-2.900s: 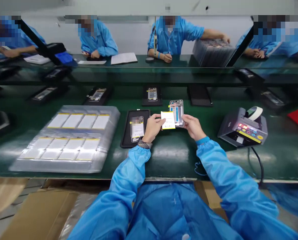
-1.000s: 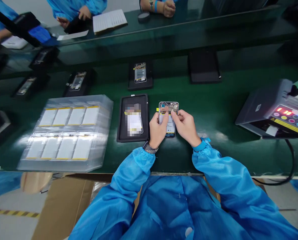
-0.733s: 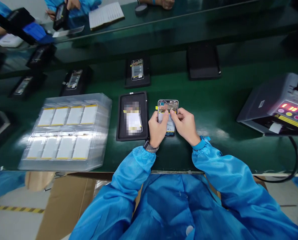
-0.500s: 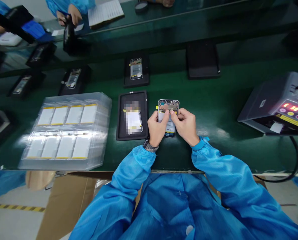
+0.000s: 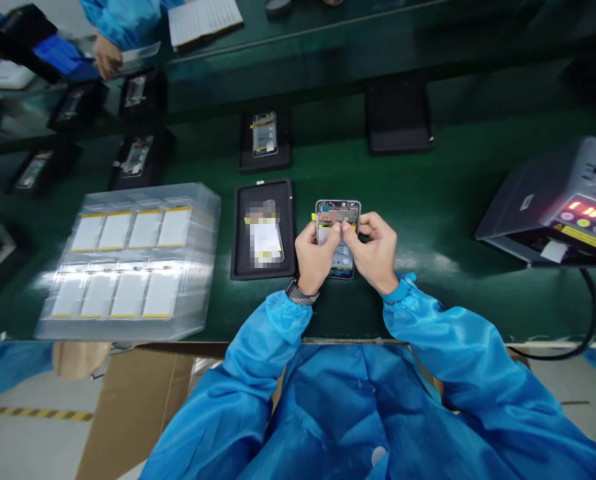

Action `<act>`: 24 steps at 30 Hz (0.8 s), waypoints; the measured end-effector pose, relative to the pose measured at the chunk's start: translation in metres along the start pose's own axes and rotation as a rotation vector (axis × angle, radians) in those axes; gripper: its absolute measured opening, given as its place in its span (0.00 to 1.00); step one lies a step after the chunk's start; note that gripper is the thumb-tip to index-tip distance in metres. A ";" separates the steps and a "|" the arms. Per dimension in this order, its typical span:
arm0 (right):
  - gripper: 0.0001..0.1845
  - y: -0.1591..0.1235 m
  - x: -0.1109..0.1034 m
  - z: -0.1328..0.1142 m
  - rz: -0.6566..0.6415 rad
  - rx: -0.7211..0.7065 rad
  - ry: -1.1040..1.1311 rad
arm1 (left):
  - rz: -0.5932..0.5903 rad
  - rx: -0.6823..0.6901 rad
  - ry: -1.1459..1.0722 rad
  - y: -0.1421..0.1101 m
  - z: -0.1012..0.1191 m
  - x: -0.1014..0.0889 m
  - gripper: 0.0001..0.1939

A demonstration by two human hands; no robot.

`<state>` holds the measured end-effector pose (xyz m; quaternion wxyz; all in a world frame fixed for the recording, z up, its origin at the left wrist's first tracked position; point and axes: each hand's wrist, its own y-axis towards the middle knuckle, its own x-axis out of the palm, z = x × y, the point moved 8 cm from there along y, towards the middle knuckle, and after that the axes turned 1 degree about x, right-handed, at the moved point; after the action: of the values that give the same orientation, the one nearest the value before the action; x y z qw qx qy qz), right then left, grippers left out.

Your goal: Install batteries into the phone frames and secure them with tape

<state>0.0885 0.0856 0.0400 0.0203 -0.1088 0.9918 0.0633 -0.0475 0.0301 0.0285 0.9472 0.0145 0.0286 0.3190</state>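
An open phone frame (image 5: 337, 215) with a white battery in it lies on the green belt in front of me. My left hand (image 5: 314, 259) grips its left side, thumb pressed on the battery's yellow top edge. My right hand (image 5: 375, 253) curls round the right side, its thumb meeting the left thumb at the same spot. Both hands hide the lower half of the phone. A black tray (image 5: 263, 227) holding another phone with a battery lies just left of my left hand.
A stack of clear trays of white batteries (image 5: 134, 260) stands at the left. A grey machine (image 5: 553, 207) with lit buttons and a black cable sits at the right. More black trays (image 5: 265, 139) with phones ride the belt behind; a co-worker's hand (image 5: 106, 61) reaches in at far left.
The battery held apart from the phone frame 2.9 s ago now lies in it. Over the last second both thumbs stay pressed on its top edge; a co-worker set a tray on the belt.
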 end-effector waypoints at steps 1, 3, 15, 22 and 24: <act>0.15 0.000 0.000 -0.001 0.004 0.003 0.006 | -0.005 -0.009 -0.009 -0.001 0.000 0.001 0.15; 0.15 0.000 0.000 -0.001 0.004 0.010 0.011 | -0.014 -0.025 -0.019 -0.001 -0.001 0.002 0.17; 0.24 0.012 -0.010 0.011 0.048 0.044 -0.004 | -0.264 0.100 0.076 0.002 0.003 0.008 0.16; 0.17 0.009 -0.048 -0.012 0.135 -0.058 -0.221 | -0.347 -0.075 -0.139 0.006 -0.013 0.019 0.23; 0.15 -0.009 -0.092 -0.026 0.260 -0.085 -0.219 | -0.324 -0.119 -0.173 0.007 -0.021 0.017 0.23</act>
<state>0.1796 0.0928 0.0692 0.1152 0.0275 0.9858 0.1187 -0.0400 0.0463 0.0067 0.9843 -0.0192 -0.0697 0.1611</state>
